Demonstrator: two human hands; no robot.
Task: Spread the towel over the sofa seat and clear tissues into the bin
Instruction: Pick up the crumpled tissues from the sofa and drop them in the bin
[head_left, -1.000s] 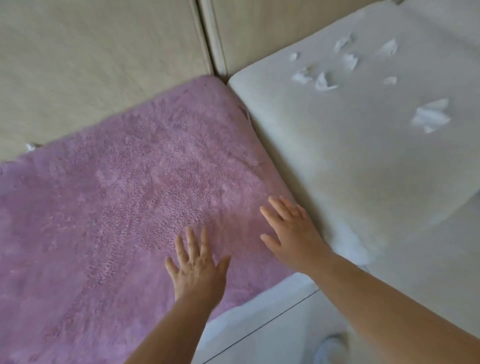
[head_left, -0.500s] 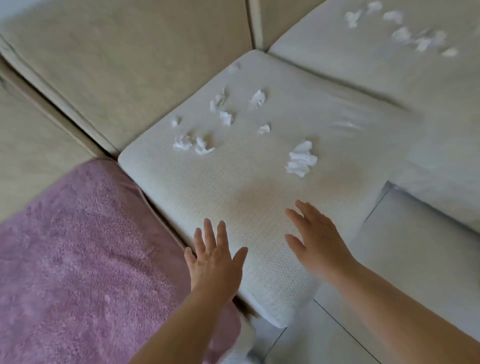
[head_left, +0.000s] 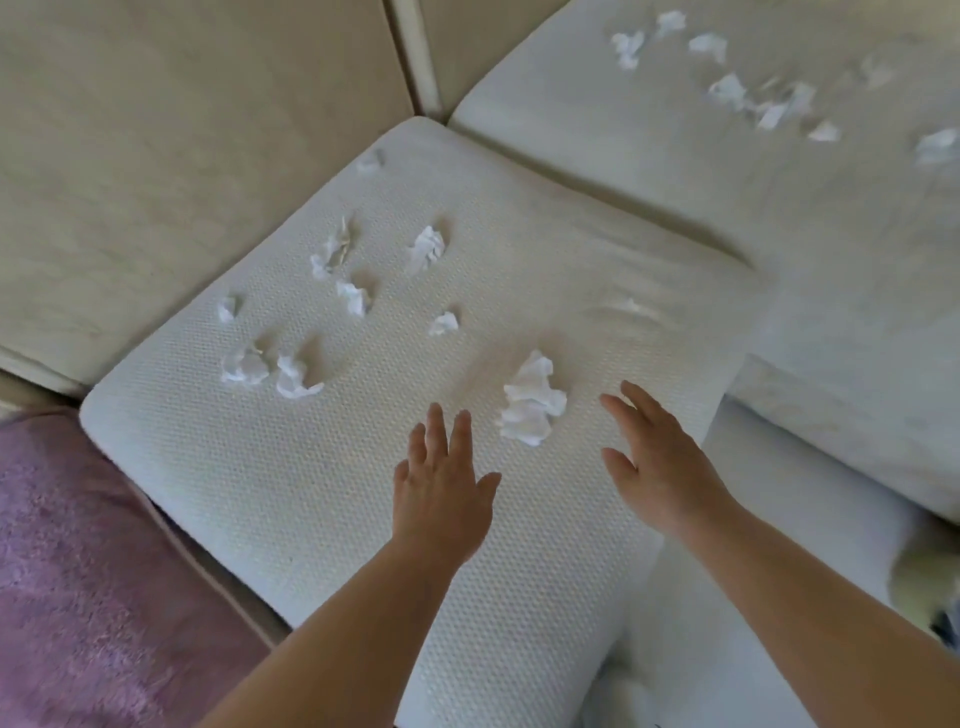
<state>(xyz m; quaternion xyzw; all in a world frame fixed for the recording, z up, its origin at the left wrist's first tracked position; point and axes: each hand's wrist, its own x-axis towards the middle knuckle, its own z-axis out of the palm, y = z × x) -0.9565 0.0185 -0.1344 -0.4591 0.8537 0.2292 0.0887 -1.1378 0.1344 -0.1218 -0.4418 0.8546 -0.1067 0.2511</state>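
Left hand (head_left: 441, 478) spread flat, fingers apart, palm down over the white textured seat cushion (head_left: 291, 493), holding nothing. Right hand (head_left: 660, 462) likewise open and empty, fingers loosely splayed, at 3 o'clock from the left, near the cushion's right edge. Between the two, just past the fingertips at 12 o'clock, the largest crumpled tissue (head_left: 532, 402), touched by neither hand. Farther out at 11 o'clock, a scatter of smaller tissue scraps (head_left: 291, 371) across the same cushion, well apart from the hands; one more small wad (head_left: 443, 323) at 12 o'clock beyond the big one. At 1 o'clock, on the neighbouring seat (head_left: 675, 171), a second cluster of tissue pieces (head_left: 727, 91), blurred. At 8 o'clock, pink towel (head_left: 78, 582) lying spread over the adjoining seat, its edge just beside the white cushion's left side. Beige back cushions (head_left: 182, 130) upright from 10 to 12 o'clock. No bin in view. Both forearms bare, reaching in from 6 o'clock.
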